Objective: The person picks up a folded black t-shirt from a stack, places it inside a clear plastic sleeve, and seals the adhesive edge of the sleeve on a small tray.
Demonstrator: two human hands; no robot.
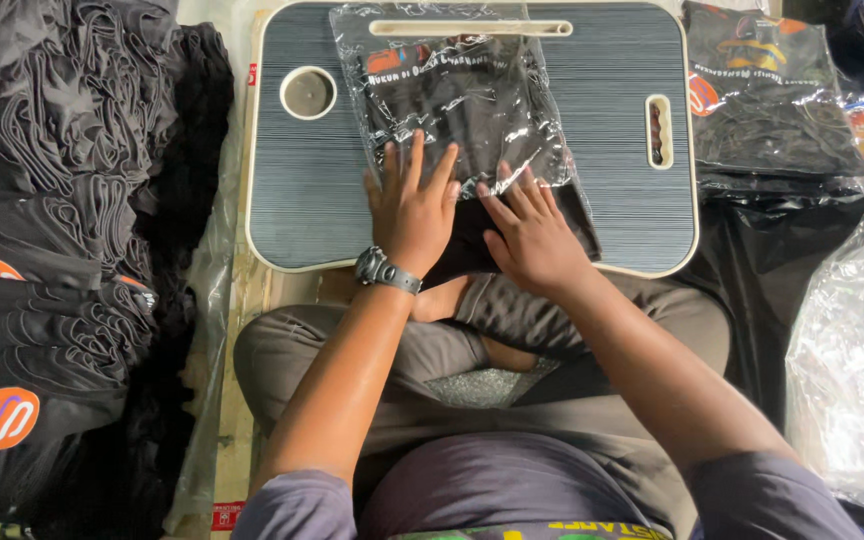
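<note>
A folded black shirt lies on a small grey lap table, most of it inside a clear plastic bag. My left hand, with a wristwatch, lies flat with fingers spread on the bag's near end. My right hand presses flat on the shirt's near end, where the dark cloth sticks out of the bag. Both hands rest on top; neither grips anything.
A tall pile of folded black shirts with orange round prints fills the left. Bagged black shirts are stacked at the right of the table. Empty clear bags lie at the far right. My crossed legs are under the table.
</note>
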